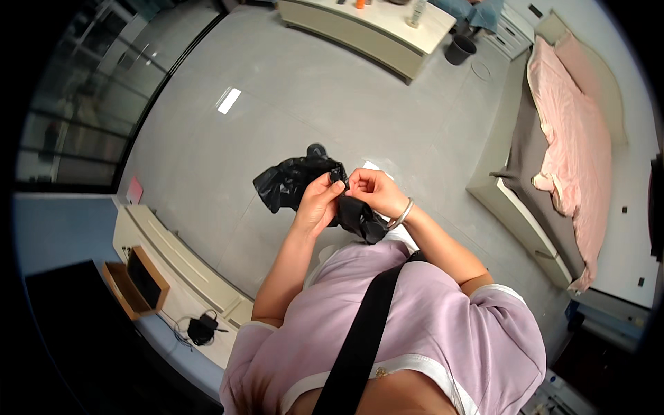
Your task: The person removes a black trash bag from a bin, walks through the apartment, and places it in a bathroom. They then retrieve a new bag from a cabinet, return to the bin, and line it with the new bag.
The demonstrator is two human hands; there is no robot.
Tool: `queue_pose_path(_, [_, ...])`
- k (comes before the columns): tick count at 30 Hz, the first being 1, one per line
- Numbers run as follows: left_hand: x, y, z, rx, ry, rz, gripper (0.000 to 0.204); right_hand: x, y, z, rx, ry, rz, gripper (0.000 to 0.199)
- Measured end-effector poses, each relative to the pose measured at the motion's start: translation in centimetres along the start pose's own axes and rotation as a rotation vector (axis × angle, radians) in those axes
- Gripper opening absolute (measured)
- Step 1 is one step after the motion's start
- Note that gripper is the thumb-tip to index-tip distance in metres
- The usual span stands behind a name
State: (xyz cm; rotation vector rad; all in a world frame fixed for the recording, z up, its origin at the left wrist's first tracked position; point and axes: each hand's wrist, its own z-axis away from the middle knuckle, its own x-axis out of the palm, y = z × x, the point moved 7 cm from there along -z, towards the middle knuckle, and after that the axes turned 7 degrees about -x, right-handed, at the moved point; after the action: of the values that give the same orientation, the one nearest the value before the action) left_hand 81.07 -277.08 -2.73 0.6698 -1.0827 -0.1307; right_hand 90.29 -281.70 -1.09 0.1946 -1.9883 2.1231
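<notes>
A crumpled black plastic bag point(294, 181) hangs in front of my chest, held up over the grey floor. My left hand point(317, 204) pinches its upper edge from the left, fingers closed on the plastic. My right hand point(373, 192), with a silver bangle on the wrist, grips the same edge from the right, fingertips almost touching the left ones. Part of the bag droops below my right hand; the rest bunches out to the left.
A bed point(553, 159) with a pink cover stands at the right. A long beige cabinet point(366, 31) and a dark bin point(460, 50) are at the far side. A low shelf point(173, 270) with a wooden box and a black cable lies at my left.
</notes>
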Motion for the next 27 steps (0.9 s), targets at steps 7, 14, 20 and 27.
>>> queue_pose_path(7, [7.4, 0.9, -16.8, -0.158, -0.122, 0.111, 0.015, -18.6, -4.7, -3.2, 0.048, 0.231, -0.389, 0.001])
queue_pose_path(14, [8.0, 5.1, -29.1, -0.216, -0.037, -0.044, 0.014, -25.7, -5.9, -13.6, 0.172, 0.228, -0.342, 0.018])
queue_pose_path(20, [0.5, 12.3, -40.7, -0.230, 0.002, 0.012, 0.011, -31.3, -6.8, -27.5, 0.177, 0.146, -0.219, 0.003])
queue_pose_path(27, [0.4, 21.3, -55.0, -0.289, -0.066, 0.056, 0.007, -37.9, -10.0, -41.0, 0.238, 0.265, -0.522, 0.006])
